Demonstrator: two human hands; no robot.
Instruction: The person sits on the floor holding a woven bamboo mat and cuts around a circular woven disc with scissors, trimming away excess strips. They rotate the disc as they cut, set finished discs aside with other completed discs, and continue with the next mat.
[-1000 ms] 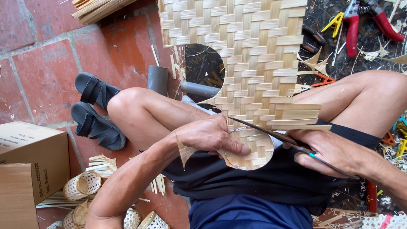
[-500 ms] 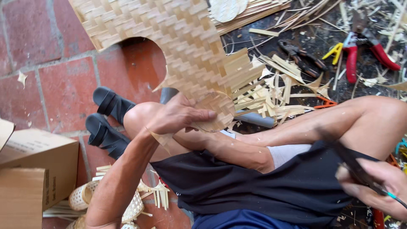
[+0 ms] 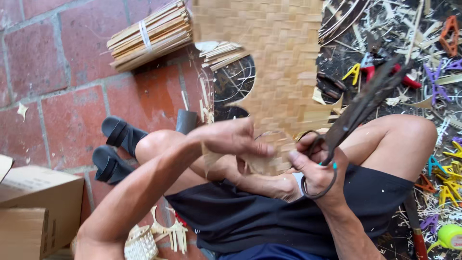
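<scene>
A woven bamboo mat [image 3: 274, 62] with a round hole cut from its left edge hangs in front of me, over my lap. My left hand [image 3: 234, 137] grips its lower edge, fingers closed on the weave. My right hand [image 3: 315, 166] holds large dark scissors [image 3: 365, 103] by the loop handles. The blades point up and to the right, beside the mat's lower right corner. Both hands meet over my knees.
A tied bundle of bamboo strips [image 3: 147, 36] lies on the red brick floor. Cardboard boxes [image 3: 33, 207] stand at the left. Bamboo scraps, red-handled pliers [image 3: 385, 67] and coloured clips [image 3: 447, 188] litter the dark ground at the right. A small woven basket [image 3: 140, 243] sits below.
The mat has swung back upright in front of me. My right hand has risen with the scissors from the lower right to the mat's bottom edge, next to my left hand.
</scene>
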